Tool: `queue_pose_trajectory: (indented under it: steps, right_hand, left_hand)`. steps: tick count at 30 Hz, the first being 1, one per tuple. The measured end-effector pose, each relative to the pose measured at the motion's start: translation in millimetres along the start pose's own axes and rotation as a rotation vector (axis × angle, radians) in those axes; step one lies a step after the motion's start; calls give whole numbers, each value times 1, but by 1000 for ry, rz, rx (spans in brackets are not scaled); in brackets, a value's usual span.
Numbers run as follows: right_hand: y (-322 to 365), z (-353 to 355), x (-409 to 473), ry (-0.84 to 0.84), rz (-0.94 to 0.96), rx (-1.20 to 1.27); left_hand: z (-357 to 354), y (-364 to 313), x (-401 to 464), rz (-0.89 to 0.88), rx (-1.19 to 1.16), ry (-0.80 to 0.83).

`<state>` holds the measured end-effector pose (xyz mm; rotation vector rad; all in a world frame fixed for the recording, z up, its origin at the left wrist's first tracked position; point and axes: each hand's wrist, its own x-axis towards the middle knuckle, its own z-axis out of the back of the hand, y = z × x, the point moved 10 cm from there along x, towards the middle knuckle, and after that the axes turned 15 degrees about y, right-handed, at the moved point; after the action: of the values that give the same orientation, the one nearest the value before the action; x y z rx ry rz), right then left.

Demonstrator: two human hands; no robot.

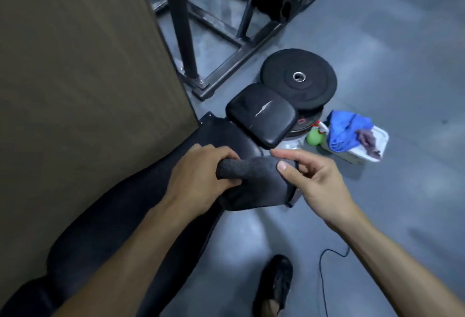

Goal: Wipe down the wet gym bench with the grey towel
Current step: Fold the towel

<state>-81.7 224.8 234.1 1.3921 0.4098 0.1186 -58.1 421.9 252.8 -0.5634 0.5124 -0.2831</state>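
Left hand (201, 173) grips grey towel (254, 183) lying crosswise over bench (141, 216).

The left hand (201, 173) grips a bunched grey terry towel (254, 186) on the black padded bench (141, 216); at three o'clock, the right hand (314, 180) pinches its edge.

Both bare forearms reach up from the lower edge toward the middle of the frame. The left hand (201, 173), knuckles up, curls its fingers around a bunched grey towel (251, 186). The right hand (312, 180), just right of centre, pinches the towel's edge between thumb and extended index finger.
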Motion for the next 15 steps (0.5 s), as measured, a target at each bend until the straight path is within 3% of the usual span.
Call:
queue_pose_trajectory:
  steps: [4, 8, 10, 13, 15]
  right_hand:
    - [25, 91, -22, 27, -89, 51]
    - [21, 166, -32, 98, -248, -218]
    - [14, 199, -31, 49, -270, -245]
    - [1, 245, -23, -109, -271, -138]
    - [-12, 259, -15, -159, -264, 92]
  left_hand:
    - [2, -92, 55, -96, -27, 119]
    - [-11, -149, 102, -78, -442, 323]
    - [-17, -169, 123, -51, -616, 330]
    - [-30, -182, 156, -4, -855, 291]
    - [-46, -185, 178, 44, -1019, 324]
